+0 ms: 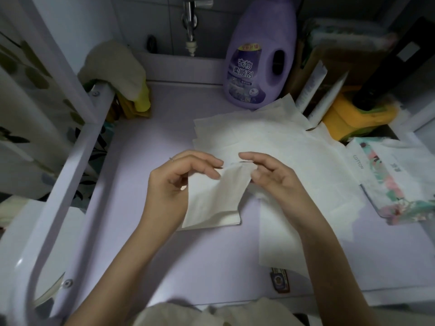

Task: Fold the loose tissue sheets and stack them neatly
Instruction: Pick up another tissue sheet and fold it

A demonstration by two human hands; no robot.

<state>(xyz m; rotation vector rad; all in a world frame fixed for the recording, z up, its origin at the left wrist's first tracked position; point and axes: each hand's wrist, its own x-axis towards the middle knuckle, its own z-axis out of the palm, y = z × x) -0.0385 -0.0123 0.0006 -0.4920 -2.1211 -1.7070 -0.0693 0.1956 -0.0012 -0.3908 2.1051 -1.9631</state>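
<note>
Two cloths, one beige and one yellow, hang over the white rail at the far left, beside the pale lilac surface. A metal tap sticks out of the far wall.

Near the middle, the left hand, with a thin ring on one finger, is raised above the surface. Its grip is closed: thumb and fingers pinch the upper left edge of a folded sheet. This white tissue hangs slanting between both hands, and its lower end reaches a small stack of folded tissues lying flat on the surface just below the hands.

The right hand has its grip clamped on the same tissue, thumb and forefinger pinching the upper right corner while the other fingers curl loosely.

Beyond the hands, loose sheets lie spread and overlapping across the middle and right of the surface. Another flat sheet lies nearer, partly under the right forearm.

A purple bottle with a handle hole stands far behind the sheets. At the right edge a flowered tissue pack marked COTTON lies beside them, with a yellow object beyond it.
</note>
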